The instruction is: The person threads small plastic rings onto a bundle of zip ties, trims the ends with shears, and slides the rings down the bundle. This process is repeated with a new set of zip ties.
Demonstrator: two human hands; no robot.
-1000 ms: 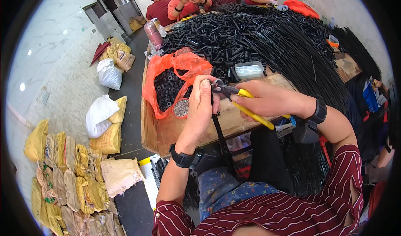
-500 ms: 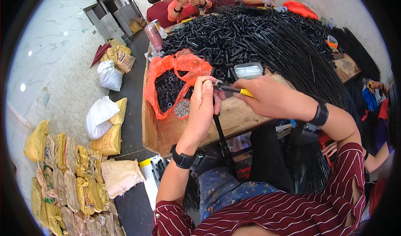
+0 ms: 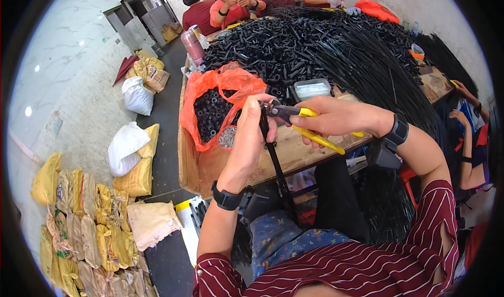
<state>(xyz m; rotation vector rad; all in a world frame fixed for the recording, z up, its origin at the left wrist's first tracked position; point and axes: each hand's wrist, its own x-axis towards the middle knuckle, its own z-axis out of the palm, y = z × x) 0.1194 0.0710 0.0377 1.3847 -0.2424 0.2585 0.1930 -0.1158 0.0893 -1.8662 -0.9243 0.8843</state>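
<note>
My left hand (image 3: 245, 134) is closed around a thin bundle of black rods (image 3: 277, 171), which hangs down past the table's edge toward my lap. In my right hand (image 3: 338, 114) is a pair of yellow-handled pliers (image 3: 324, 141), its handles spread apart. The dark jaws meet the top end of the bundle beside my left fingertips; exactly what they grip is too small to tell. Just left of my hands lie a red plastic bag (image 3: 194, 100) of black ring-shaped parts and a small round tub (image 3: 227, 137) of tiny metal pieces.
A clear plastic box (image 3: 312, 89) stands beyond my hands on the wooden table (image 3: 226, 167). Behind it spreads a heap of short black tubes (image 3: 262, 55), with long black rods (image 3: 367, 71) on the right. Sacks (image 3: 89, 218) line the left floor. Several people sit around the table.
The pliers have turned in my right hand, and their handles now stand apart with one pointing down to the right. At the right, another person's hands have moved up toward the table.
</note>
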